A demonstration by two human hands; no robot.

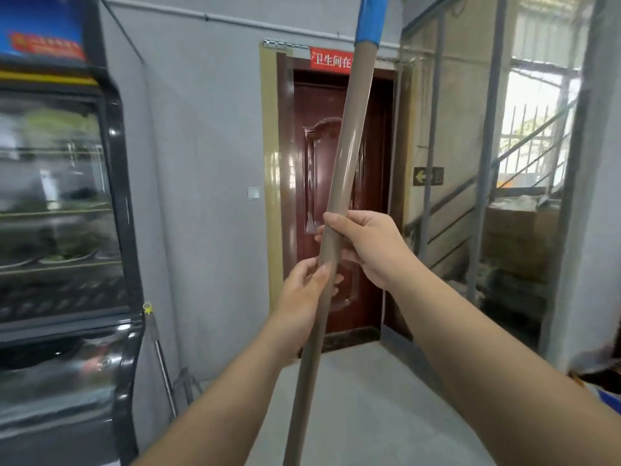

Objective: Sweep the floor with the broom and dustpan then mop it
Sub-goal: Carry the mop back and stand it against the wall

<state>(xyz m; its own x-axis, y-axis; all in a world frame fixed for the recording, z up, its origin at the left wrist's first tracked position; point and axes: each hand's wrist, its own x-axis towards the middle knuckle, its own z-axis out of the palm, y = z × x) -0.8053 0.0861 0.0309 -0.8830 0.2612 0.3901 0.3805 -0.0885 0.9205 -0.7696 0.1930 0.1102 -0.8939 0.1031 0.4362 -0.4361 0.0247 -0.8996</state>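
Note:
A long tan handle (349, 136) with a blue grip at its top (369, 18) rises almost upright through the middle of the view, leaning right at the top. My right hand (366, 243) grips the handle from the right, fingers wrapped round it. Just below, my left hand (304, 299) holds the same handle, thumb lying along the shaft. The lower end of the handle runs out of the bottom of the frame, so its head is hidden and I cannot tell whether it is a broom or a mop.
A glass-fronted display fridge (64, 230) stands at the left. A thin metal pole with a yellow tip (158, 348) leans on the wall beside it. A dark red door (336, 196) is straight ahead. Metal stairs and stacked boxes (517, 237) fill the right. Grey floor (369, 398) lies below.

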